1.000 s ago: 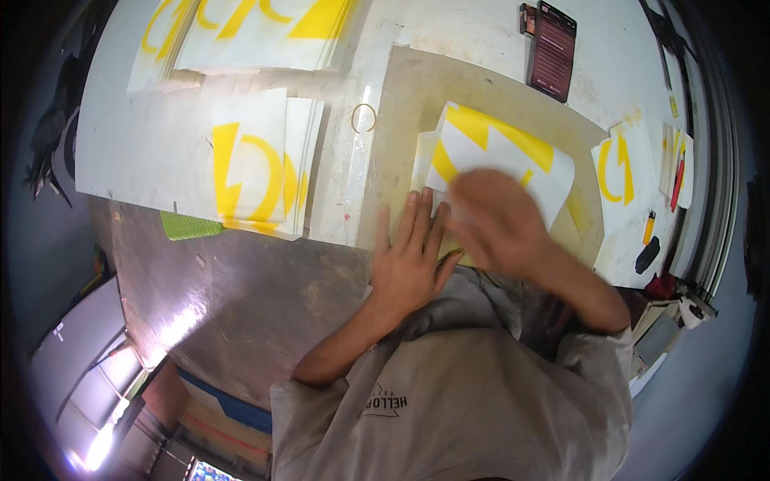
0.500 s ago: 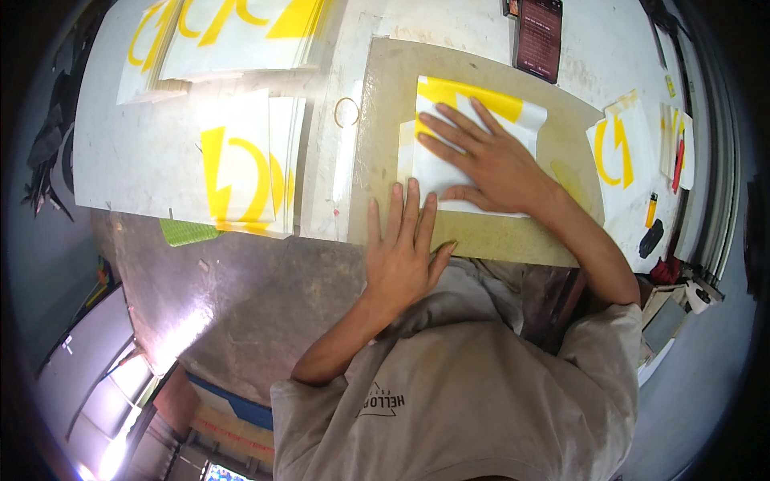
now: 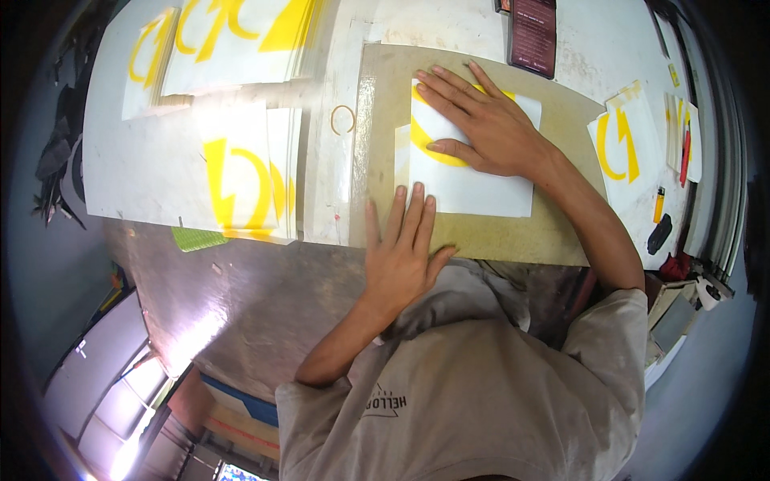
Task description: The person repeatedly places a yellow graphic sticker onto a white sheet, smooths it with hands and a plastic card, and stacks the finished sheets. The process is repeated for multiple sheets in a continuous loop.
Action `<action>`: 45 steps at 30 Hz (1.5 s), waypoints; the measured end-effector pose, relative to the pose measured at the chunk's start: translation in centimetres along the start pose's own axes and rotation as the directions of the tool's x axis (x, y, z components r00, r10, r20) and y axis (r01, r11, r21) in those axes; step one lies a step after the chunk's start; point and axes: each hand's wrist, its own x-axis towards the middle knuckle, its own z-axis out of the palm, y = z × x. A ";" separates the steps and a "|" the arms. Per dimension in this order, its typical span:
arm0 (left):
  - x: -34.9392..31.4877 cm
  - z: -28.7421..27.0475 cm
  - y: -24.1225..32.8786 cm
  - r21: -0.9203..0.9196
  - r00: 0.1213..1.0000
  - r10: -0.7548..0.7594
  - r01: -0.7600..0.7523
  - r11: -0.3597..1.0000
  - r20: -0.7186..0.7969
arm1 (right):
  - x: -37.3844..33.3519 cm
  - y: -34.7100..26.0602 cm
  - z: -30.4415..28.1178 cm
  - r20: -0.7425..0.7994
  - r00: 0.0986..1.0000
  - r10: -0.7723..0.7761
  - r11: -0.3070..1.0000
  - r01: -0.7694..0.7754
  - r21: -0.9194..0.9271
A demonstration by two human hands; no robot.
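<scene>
A white sheet printed with yellow shapes lies flat on a yellowish, translucent mat. The palm of my right hand rests on the sheet's upper part, fingers stretched toward its far edge and hiding some of the yellow print. At the sheet's near left corner, my left hand is laid flat with fingers spread, its fingertips on the mat and the corner. A strip of another pale sheet peeks out along the left side. Neither hand grips anything.
Stacks of similar yellow-printed sheets lie at the far left, with more sheets nearer. A phone lies beyond the mat. On the right are further printed sheets, a red pen, a yellow lighter and a black object.
My right hand has slid away from me and slightly left over the sheet. The sheet's far part, curled over before, now lies flat. My left hand has stayed nearly in place.
</scene>
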 end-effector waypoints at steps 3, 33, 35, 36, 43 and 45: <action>0.2 0.1 -0.8 0.003 0.998 0.021 -0.021 1.000 -0.057 | -0.1 -0.2 -0.1 0.011 1.000 0.015 1.000 -0.015 -0.021; 13.8 -7.0 -4.1 0.337 0.922 0.057 -0.197 0.921 0.383 | -7.8 -4.8 -0.7 -0.155 0.838 0.524 0.850 -0.525 0.034; 14.2 -6.9 -3.8 0.339 0.914 0.063 -0.212 0.917 0.401 | -7.3 -10.8 -0.3 -0.045 0.912 0.407 0.907 -0.398 0.137; 14.3 -6.9 -3.7 0.332 0.916 0.072 -0.215 0.918 0.395 | -7.8 -12.8 0.3 0.028 0.946 0.324 0.925 -0.322 0.202; 13.5 -6.9 -4.5 0.291 0.924 0.059 -0.179 0.940 0.378 | -16.2 -11.4 -1.6 0.092 0.838 0.538 0.833 -0.545 0.097; 13.1 -6.4 -5.3 0.189 0.945 0.135 -0.197 0.962 0.297 | -16.3 -11.3 -2.5 0.053 0.836 0.546 0.833 -0.549 0.073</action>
